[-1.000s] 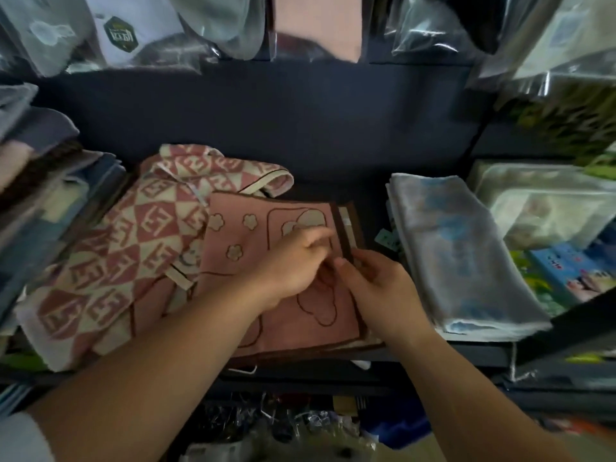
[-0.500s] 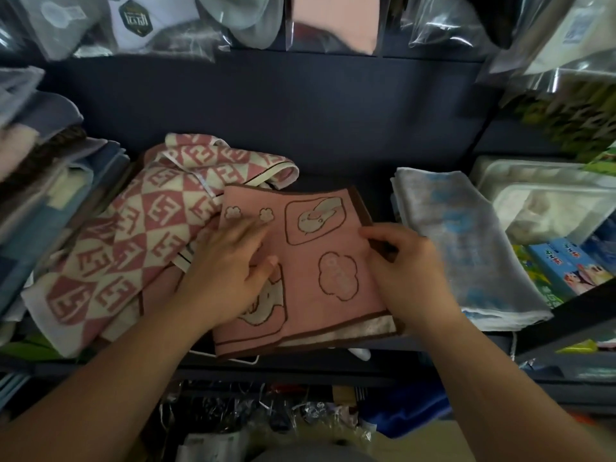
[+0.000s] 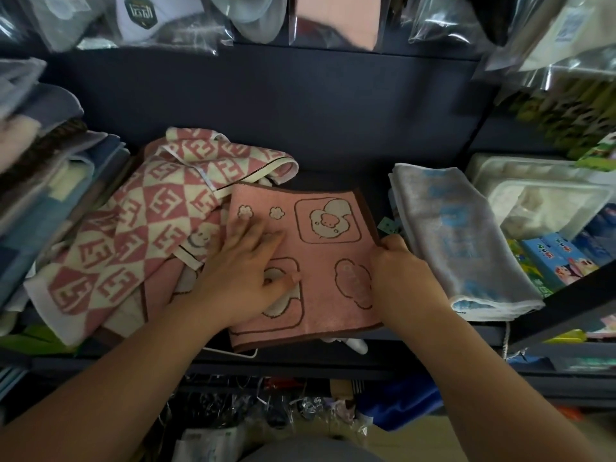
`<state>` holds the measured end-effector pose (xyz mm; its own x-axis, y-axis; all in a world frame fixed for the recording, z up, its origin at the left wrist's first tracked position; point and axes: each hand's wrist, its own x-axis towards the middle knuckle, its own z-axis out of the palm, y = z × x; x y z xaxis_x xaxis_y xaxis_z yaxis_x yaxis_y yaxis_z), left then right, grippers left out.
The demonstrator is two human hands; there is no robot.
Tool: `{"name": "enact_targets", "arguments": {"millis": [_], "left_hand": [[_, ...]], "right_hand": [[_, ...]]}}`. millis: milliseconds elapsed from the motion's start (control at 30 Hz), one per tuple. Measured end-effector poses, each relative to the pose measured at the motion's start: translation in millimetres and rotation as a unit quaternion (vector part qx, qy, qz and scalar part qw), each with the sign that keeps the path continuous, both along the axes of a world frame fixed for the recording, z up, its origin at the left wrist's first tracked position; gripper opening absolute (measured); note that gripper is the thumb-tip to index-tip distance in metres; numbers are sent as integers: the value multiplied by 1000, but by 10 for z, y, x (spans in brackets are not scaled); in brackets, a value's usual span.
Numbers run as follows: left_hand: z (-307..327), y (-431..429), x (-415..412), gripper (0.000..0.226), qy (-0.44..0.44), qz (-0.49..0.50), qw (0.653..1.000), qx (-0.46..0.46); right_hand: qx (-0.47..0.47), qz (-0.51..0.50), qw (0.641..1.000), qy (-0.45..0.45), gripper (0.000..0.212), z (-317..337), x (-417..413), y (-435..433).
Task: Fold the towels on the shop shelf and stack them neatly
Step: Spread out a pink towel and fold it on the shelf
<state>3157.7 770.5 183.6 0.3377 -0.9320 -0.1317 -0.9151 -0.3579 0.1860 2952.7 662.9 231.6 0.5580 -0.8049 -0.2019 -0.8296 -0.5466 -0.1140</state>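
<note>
A folded pink towel (image 3: 326,261) with a brown border and cartoon patches lies flat on the dark shelf (image 3: 333,168) in the middle. My left hand (image 3: 246,275) presses flat on its left half, fingers spread. My right hand (image 3: 403,278) grips the towel's right edge, fingers curled round it. To the left lies a loose pink-and-cream checked towel (image 3: 133,228), partly under the pink one. A folded grey-blue towel (image 3: 456,238) rests on the right.
A pile of folded towels (image 3: 43,181) stands at the far left. Plastic-wrapped packs (image 3: 533,198) and coloured boxes (image 3: 560,258) fill the right side. Bagged goods (image 3: 166,21) hang above. Clutter sits below the shelf's front edge.
The pink towel has been folded over and laid flat. My left hand slid left and now presses on it; my right hand moved to its right edge.
</note>
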Motion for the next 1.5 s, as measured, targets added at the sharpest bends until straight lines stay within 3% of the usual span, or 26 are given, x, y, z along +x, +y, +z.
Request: {"name": "enact_targets", "arguments": {"millis": [267, 400, 500, 633, 733, 800, 1000, 1333, 1500], "left_hand": [[-85, 79, 72, 97, -59, -16, 997, 55], [-26, 173, 191, 97, -58, -57, 994, 72], [-26, 179, 214, 104, -42, -69, 995, 59], [-29, 227, 162, 111, -4, -44, 999, 0], [-6, 333, 86, 86, 18, 51, 992, -111], [3, 381, 87, 77, -13, 110, 983, -146], [3, 272, 225, 74, -53, 147, 983, -100], [179, 122, 247, 37, 85, 167, 979, -78], [229, 165, 205, 18, 178, 191, 960, -96]], "right_hand": [[-52, 38, 993, 100, 36, 14, 26, 223], [-96, 95, 990, 40, 49, -77, 32, 246], [-55, 135, 989, -3, 70, -195, 165, 192], [-3, 144, 989, -8, 79, -414, 257, 28], [8, 125, 992, -12, 86, -505, 221, -27], [5, 118, 993, -13, 91, -516, 206, -13], [-18, 114, 993, -31, 85, -388, 239, -76], [-6, 154, 987, -44, 80, -546, 338, -204], [-7, 154, 987, -41, 81, -534, 343, -195]]}}
